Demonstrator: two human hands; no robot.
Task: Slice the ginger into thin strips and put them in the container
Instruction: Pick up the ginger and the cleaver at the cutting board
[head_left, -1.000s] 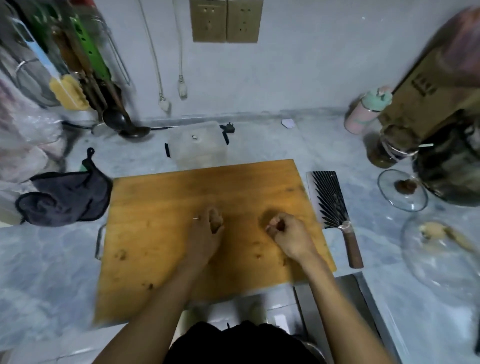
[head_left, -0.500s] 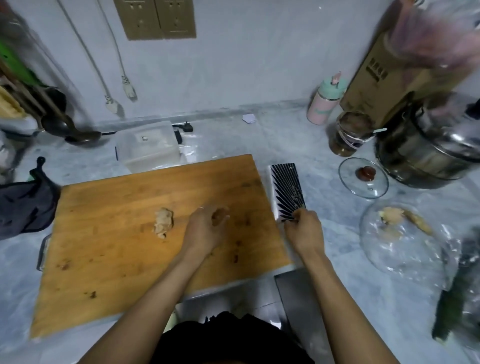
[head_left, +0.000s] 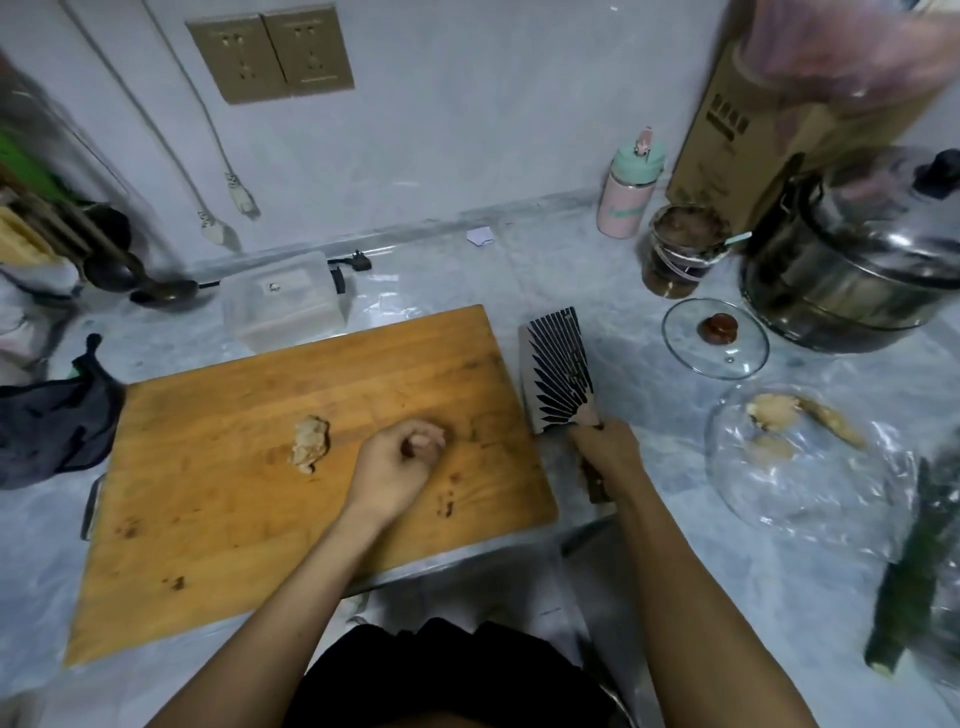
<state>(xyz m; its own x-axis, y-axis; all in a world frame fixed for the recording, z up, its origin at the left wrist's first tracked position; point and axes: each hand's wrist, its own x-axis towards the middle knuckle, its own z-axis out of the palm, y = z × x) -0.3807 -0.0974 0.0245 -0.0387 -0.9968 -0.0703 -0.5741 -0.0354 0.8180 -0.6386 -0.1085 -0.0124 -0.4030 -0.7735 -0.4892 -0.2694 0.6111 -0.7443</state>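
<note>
right hand (head_left: 605, 449) now grips cleaver (head_left: 558, 374) handle; left hand (head_left: 400, 462) fingers curled beside ginger (head_left: 310, 443).

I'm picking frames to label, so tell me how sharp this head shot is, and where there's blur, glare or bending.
Head view: the centre is fairly sharp, with the pale ginger lump and the wooden cutting board clear; the pink bag at top right and the dark green vegetable at the right edge are smeared; glare streaks the steel pot; wide-angle bending curves the board's edges.
</note>
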